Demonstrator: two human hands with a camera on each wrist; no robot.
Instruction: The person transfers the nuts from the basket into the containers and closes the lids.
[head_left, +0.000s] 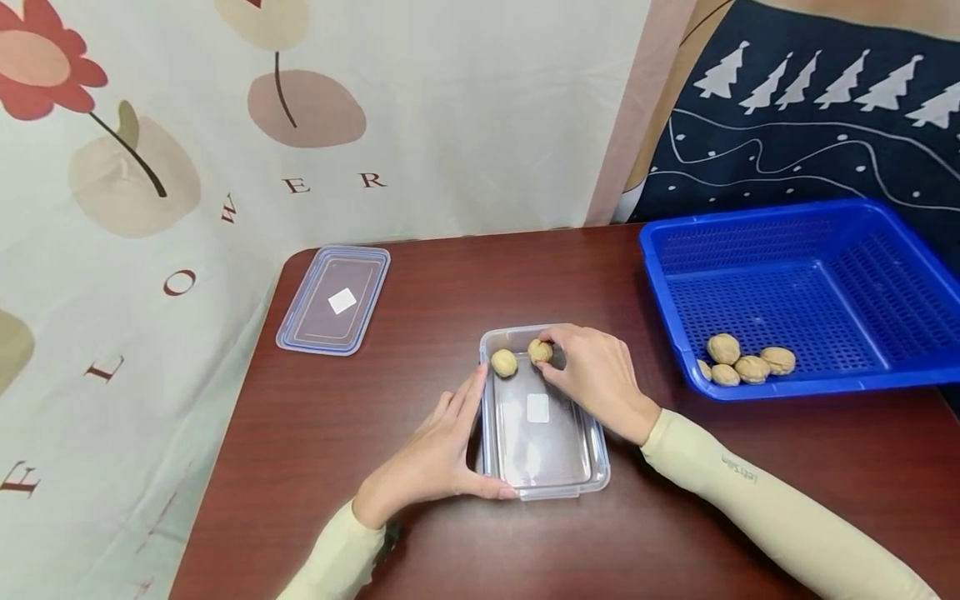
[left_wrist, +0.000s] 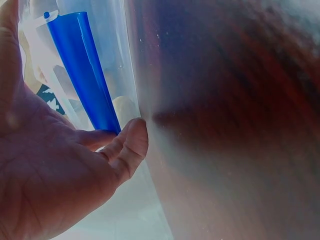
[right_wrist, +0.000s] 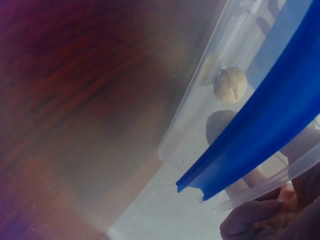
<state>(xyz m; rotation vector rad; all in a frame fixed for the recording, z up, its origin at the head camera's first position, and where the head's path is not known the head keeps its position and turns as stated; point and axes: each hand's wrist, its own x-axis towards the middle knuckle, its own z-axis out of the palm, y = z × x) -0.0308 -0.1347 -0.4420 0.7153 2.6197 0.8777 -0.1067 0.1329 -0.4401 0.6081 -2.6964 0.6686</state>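
A clear plastic food container with no lid on lies in the middle of the table. In it, at the far left corner, sits a walnut. My right hand reaches over the far right part of the container and pinches a second walnut between thumb and fingers, beside the first. My left hand rests against the container's left side, fingers extended along the wall and thumb at the near edge. Blue clip flaps show close up in the left wrist view and the right wrist view.
A blue perforated basket stands at the right, with several walnuts in its near left corner. A clear lid with a blue rim and white label lies at the table's back left. Behind the table hangs a printed curtain.
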